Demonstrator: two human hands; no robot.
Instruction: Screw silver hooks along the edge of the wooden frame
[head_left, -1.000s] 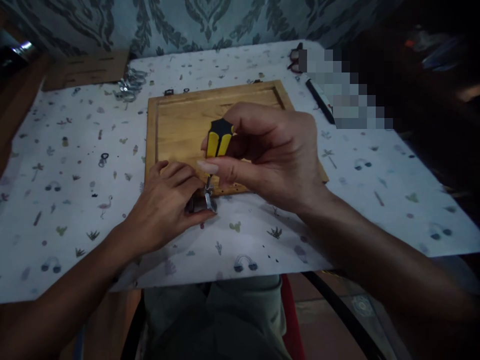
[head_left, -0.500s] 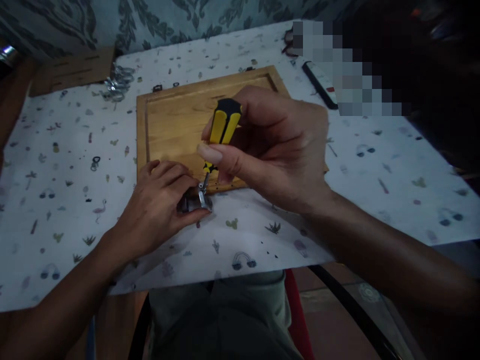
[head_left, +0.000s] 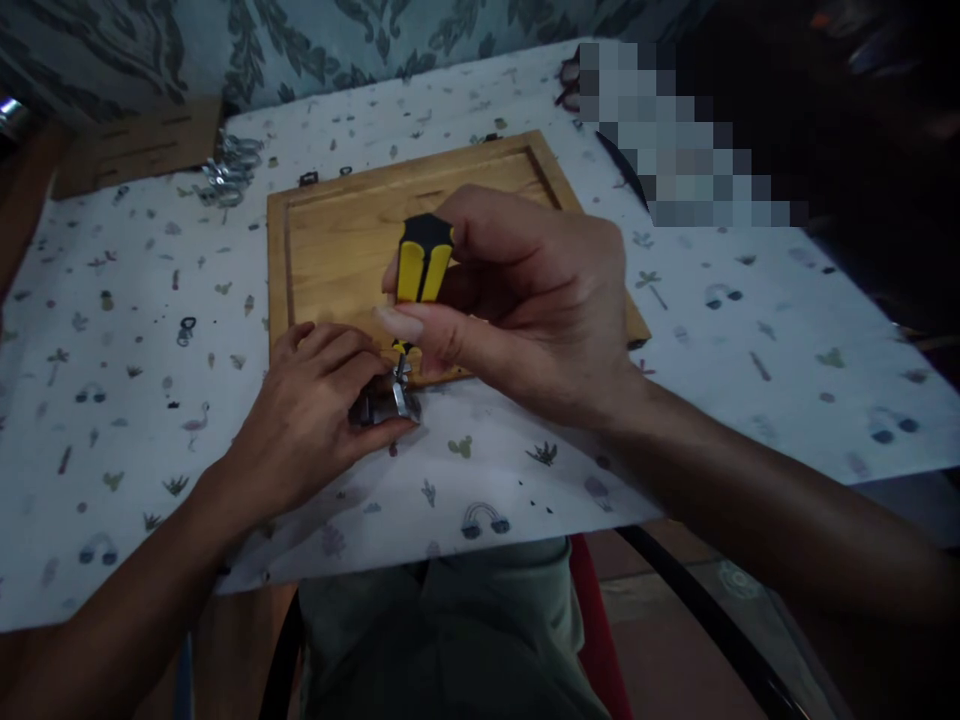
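Note:
A yellow and black screwdriver (head_left: 424,262) is pinched in my right hand (head_left: 532,300), its tip pointing down at a small metal hinge (head_left: 405,400). The hinge sits at the near edge of a wooden board (head_left: 337,240) with a raised frame. My left hand (head_left: 307,400) rests at the board's near left corner, its fingers and thumb closed round the hinge and pressing it against the edge. Part of the hinge lies hidden behind those fingers.
Several metal hinges (head_left: 229,170) lie at the back left beside brown cardboard (head_left: 139,145). A small metal item (head_left: 186,330) is left of the board. The patterned cloth (head_left: 450,490) covers the table. A pixelated patch and dark area fill the back right.
My right hand and the screwdriver have shifted left, and the handle stands more upright. The whole view has slid slightly left. My left hand keeps its hold on the hinge.

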